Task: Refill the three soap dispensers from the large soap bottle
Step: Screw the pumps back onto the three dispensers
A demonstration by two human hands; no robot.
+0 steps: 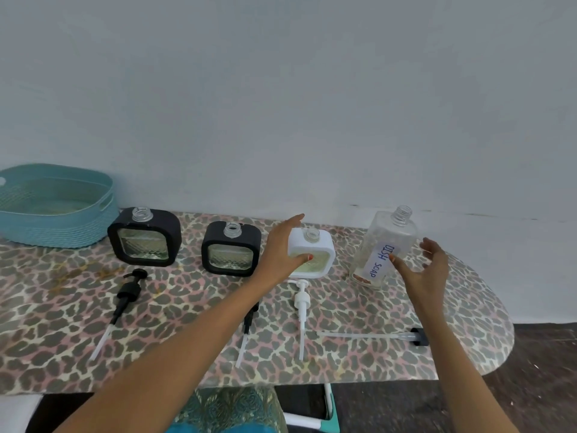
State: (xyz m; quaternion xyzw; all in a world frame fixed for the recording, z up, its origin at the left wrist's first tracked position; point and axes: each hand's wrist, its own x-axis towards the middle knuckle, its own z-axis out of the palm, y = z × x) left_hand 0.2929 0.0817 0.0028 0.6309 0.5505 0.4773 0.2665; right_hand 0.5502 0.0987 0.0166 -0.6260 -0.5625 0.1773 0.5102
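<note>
Head view, left hand [280, 246] lying open against white dispenser [316, 256], right hand [428, 271] hovering open beside large soap bottle [387, 242], contact unclear, forearm [193, 332] partly hiding middle pump [246, 326].

Plain pale grey-white painted wall [281, 89] fills the upper frame (soft, even light). Long round-ended board in a leopard-print fabric cover [374, 367] stands along it. Dark brown mottled floor [540, 389] at lower right.
</note>
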